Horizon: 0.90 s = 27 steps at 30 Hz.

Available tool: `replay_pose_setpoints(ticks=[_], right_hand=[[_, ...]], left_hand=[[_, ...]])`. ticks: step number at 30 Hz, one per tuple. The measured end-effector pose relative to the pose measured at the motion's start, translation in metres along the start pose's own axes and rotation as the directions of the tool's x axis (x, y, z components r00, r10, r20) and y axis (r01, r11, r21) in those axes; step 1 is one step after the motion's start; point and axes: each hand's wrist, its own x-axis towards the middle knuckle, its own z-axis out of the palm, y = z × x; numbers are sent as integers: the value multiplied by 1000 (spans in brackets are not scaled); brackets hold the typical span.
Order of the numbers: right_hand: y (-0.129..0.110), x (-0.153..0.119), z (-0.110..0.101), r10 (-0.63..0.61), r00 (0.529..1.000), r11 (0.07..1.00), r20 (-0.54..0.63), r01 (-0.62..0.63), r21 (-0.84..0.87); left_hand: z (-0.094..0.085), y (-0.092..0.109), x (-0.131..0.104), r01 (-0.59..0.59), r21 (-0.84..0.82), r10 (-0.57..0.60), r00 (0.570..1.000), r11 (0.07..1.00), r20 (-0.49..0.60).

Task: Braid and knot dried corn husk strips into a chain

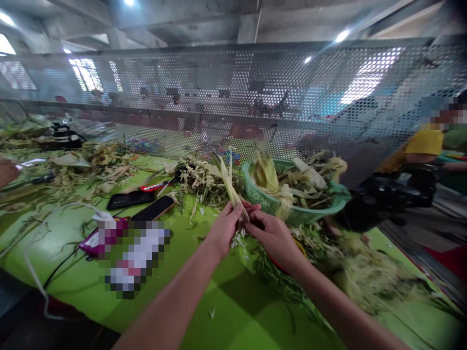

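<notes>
A long, pale green corn husk points up and away from me, its lower end between my two hands. My left hand is closed round the lower part, with the thumb pressed along it. At the base, my right hand pinches the husk's end, fingertips close to the left hand's. Small whitish scraps lie on the green table just beneath my hands. Behind them stands a green plastic basket heaped with dry husks.
Left are two dark phones, red-handled scissors, a purple packet and a white cable. Piled cut stalks lie ahead; green leaves and silk lie right. A perforated metal screen runs behind. A person's hand shows far left.
</notes>
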Motion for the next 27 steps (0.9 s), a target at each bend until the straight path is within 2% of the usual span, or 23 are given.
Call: replay_pose_setpoints(ticks=[4, 8, 13, 18, 22, 24, 27], right_hand=[[4, 3, -1, 37, 996, 980, 83, -52, 192], [-2, 3, -2, 93, 982, 913, 162, -149, 380], [-10, 2, -1, 150, 969, 851, 198, -229, 473], [-10, 2, -2, 159, 961, 842, 225, -250, 477], [-6, 1, -2, 117, 962, 870, 247, -219, 443], [-3, 1, -1, 86, 964, 908, 253, -180, 379], [1, 0, 0, 48, 968, 980, 248, -94, 176]], left_hand=[[-3, 1, 2, 23, -51, -23, 1000, 998, 6], [-6, 3, 4, 15, -86, -15, 1000, 996, -3], [-6, 4, 4, 4, -72, -4, 1000, 997, -4], [-5, 4, 3, 2, -84, -1, 1000, 996, 10], [-3, 5, 3, 10, -92, -11, 1000, 996, -2], [-3, 6, 2, 1, -102, -3, 1000, 995, -15], [-3, 6, 2, 13, -96, -14, 1000, 995, -15]])
